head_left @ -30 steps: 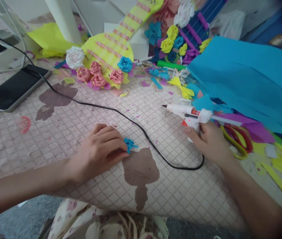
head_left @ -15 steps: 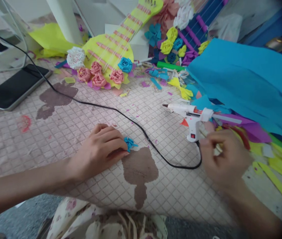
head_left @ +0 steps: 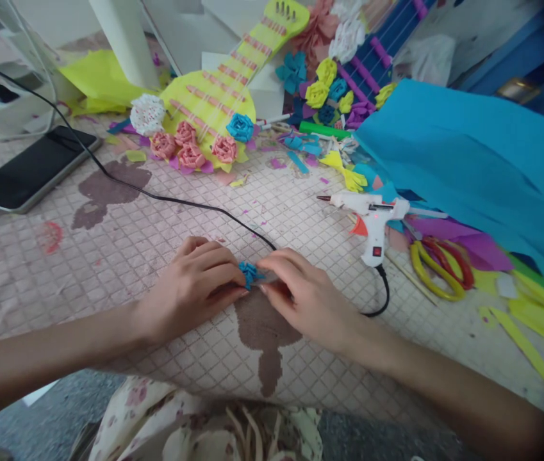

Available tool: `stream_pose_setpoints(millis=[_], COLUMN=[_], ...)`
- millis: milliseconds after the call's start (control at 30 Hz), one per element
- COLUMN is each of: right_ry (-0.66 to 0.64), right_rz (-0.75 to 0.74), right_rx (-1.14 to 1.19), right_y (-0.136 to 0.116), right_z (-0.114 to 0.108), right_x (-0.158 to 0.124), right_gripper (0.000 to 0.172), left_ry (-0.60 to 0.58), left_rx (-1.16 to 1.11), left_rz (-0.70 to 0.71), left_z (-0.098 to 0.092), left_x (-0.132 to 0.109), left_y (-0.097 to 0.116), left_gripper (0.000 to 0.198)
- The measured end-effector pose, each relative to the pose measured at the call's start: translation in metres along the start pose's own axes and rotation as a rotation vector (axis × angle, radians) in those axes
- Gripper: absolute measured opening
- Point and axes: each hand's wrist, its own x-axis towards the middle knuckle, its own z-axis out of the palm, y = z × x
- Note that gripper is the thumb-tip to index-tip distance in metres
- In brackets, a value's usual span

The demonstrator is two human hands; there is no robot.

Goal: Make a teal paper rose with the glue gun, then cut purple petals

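A small blue paper flower [head_left: 248, 274] is between my two hands, just above the patterned cloth. My left hand [head_left: 197, 275] is closed, with thumb and fingertips pinching the flower's left side. From the right, my right hand [head_left: 313, 294] pinches at the flower's other edge, where a bit of blue paper sticks out. Its fingertips partly cover that edge. To the right lies a white hot glue gun [head_left: 375, 221], its nozzle pointing left and its small red switch showing. The glue gun's black cord [head_left: 195, 205] runs across the cloth and passes behind my right hand.
Scissors [head_left: 449, 291] with yellow and red handles lie right of the glue gun, near a thin stick [head_left: 411, 276]. A yellow paper guitar [head_left: 209, 96] with paper roses stands at the back. Blue paper [head_left: 468, 147] covers the right side. A phone [head_left: 31, 169] lies left.
My right hand has moved left from beside the glue gun to the blue flower and pinches its edge. The glue gun has tilted slightly. My left hand has stayed in place.
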Motion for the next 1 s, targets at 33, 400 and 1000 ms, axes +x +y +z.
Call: stream_pose_setpoints(millis=[33,400,1000], right_ry=[-0.004,-0.022,0.017], right_rz=[0.006,0.016,0.0], right_rx=[0.023,0.127,0.12], right_y=[0.0,0.002,0.0], right_z=[0.001,0.009,0.012], right_x=[0.002,0.008,0.008], right_gripper=[0.025,0.018,0.019], left_ry=[0.008,0.03,0.039], left_rx=[0.006,-0.041,0.027], left_rz=[-0.016,0.007,0.067], left_z=[0.0,0.003,0.001], left_x=[0.0,-0.002,-0.008], left_y=[0.002,-0.001,-0.001], left_gripper=[0.016,0.012,0.007])
